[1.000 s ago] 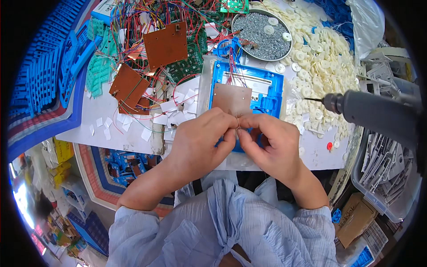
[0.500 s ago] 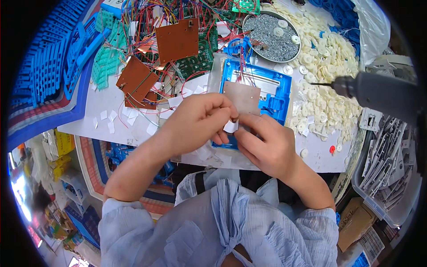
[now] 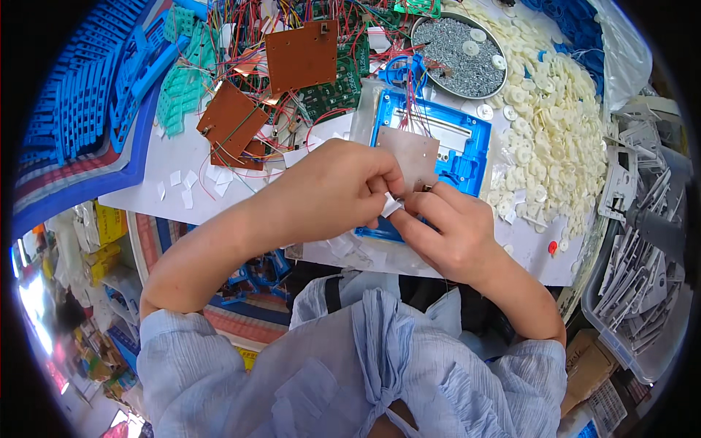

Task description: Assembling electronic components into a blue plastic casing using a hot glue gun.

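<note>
Both my hands meet over the near edge of an open blue plastic casing point(image 3: 477, 150). Pinched between their fingertips is a small white slip point(image 3: 391, 205), which looks like paper or tape. My left hand point(image 3: 339, 186) has its fingers curled and closed at the slip's upper side. My right hand point(image 3: 454, 230) grips its lower edge with thumb and bent fingers, close to a brownish circuit board point(image 3: 410, 155). That board lies tilted over the casing, with thin red and purple wires running from its far side. My fingers hide the board's near edge.
Brown boards point(image 3: 301, 58) and tangled wires lie behind at left, beside blue plastic parts point(image 3: 77, 102). A round tray of screws point(image 3: 460, 62) stands behind the casing. Cream discs point(image 3: 551, 131) are heaped at right, near a bin of grey parts point(image 3: 635, 285). White slips point(image 3: 188, 182) are scattered left.
My fingers have shifted slightly around the white slip, which is now more tilted. The dark electric screwdriver has swung away from above the cream discs. The whole view has moved a little.
</note>
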Available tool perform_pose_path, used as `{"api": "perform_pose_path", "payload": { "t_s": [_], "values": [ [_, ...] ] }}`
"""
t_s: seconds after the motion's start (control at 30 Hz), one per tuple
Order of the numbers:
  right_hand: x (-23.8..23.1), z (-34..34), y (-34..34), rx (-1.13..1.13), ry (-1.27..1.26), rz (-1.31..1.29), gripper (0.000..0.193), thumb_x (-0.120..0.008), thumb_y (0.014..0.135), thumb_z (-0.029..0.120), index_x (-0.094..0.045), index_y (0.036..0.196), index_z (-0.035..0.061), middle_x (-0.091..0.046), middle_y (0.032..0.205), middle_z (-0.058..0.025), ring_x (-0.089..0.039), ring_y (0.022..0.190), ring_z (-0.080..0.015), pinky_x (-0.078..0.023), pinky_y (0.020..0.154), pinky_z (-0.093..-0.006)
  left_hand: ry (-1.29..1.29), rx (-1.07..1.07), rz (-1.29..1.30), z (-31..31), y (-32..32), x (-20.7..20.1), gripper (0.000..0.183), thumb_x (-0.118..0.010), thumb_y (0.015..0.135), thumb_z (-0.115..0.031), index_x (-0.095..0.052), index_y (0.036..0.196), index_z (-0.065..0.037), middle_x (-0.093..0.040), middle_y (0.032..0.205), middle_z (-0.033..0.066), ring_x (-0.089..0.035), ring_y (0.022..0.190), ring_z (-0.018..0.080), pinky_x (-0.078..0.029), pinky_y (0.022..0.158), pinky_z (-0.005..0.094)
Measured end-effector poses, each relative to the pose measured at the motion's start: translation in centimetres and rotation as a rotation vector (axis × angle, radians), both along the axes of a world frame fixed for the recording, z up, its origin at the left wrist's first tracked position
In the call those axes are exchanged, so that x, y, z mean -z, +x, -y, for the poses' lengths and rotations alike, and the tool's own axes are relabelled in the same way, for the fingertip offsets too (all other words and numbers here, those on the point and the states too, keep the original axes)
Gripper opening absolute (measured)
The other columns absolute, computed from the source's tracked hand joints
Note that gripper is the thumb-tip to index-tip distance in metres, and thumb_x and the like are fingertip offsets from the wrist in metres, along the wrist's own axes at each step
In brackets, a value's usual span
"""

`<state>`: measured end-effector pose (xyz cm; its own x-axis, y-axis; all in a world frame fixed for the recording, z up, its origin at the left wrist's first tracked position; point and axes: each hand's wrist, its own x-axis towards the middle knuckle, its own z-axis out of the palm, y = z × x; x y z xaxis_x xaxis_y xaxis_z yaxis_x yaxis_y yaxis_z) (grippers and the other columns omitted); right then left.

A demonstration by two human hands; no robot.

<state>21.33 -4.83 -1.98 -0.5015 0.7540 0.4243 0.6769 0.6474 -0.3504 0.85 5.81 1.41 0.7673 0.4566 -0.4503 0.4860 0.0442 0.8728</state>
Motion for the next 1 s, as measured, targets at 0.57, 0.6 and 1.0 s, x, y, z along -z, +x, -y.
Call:
{"api": "perform_pose_path", "payload": {
  "t_s": [0.57,0.6,1.0],
  "values": [
    [-0.4,-0.4,-0.1,-0.037,0.062,-0.016,0.031,-0.072,0.064,0.014,-0.073,0.094,0.0063,-0.069,0.095,-0.0070,-0.067,0.078,-0.0214,-0.055,0.058,-0.0307,-0.181,0.017,0.063,-0.1,-0.7,0.7,0.028,-0.066,0.089,-0.001,-0.068,0.115,0.009,-0.075,0.096,0.0091,-0.071,0.084,0.0084,-0.057,0.075,0.0224],
    [-0.7,-0.5,-0.1,-0.049,0.046,-0.010,0.030,-0.072,0.065,0.014,-0.073,0.094,0.0060,-0.070,0.095,-0.0072,-0.067,0.077,-0.0213,-0.054,0.057,-0.0306,-0.189,0.025,0.074,-0.1,-0.8,0.7,0.028,-0.066,0.089,0.000,-0.069,0.116,0.009,-0.075,0.096,0.0092,-0.071,0.084,0.0082,-0.057,0.075,0.0224],
    [-0.3,-0.3,0.3,-0.060,0.004,0.021,0.028,-0.073,0.067,0.010,-0.073,0.094,0.0059,-0.067,0.091,-0.0042,-0.063,0.076,-0.0196,-0.052,0.055,-0.0298,0.087,-0.058,0.073,1.4,-0.9,1.1,0.021,-0.069,0.089,-0.002,-0.072,0.109,0.005,-0.076,0.089,0.0113,-0.073,0.077,0.0147,-0.057,0.070,0.0273]
  ]
}}
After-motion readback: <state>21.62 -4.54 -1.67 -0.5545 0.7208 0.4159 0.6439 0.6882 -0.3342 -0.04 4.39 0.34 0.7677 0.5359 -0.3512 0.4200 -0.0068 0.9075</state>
